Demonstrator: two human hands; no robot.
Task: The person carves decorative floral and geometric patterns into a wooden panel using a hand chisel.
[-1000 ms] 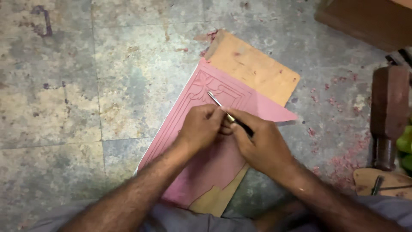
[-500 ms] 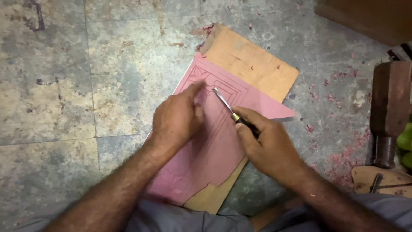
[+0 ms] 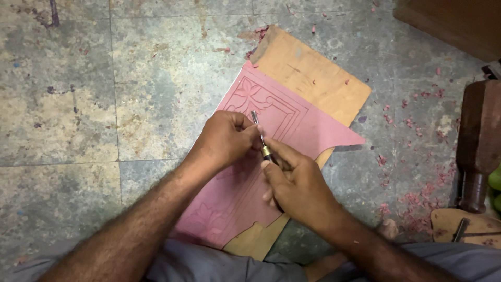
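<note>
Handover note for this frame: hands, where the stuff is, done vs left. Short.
Right hand: grips the carving tool by its handle, tip on the pink sheet.
Left hand: on the sheet, fingers against the tool's blade, steadying it.
Sheet lies on a board on the stone floor; pink chips scattered to the right, a wooden mallet beside them.
Done: border lines and leaf motif cut at the sheet's far end; some floral lines near the near end.
Left: the middle stretch under the hands, hidden, extent unclear.
</note>
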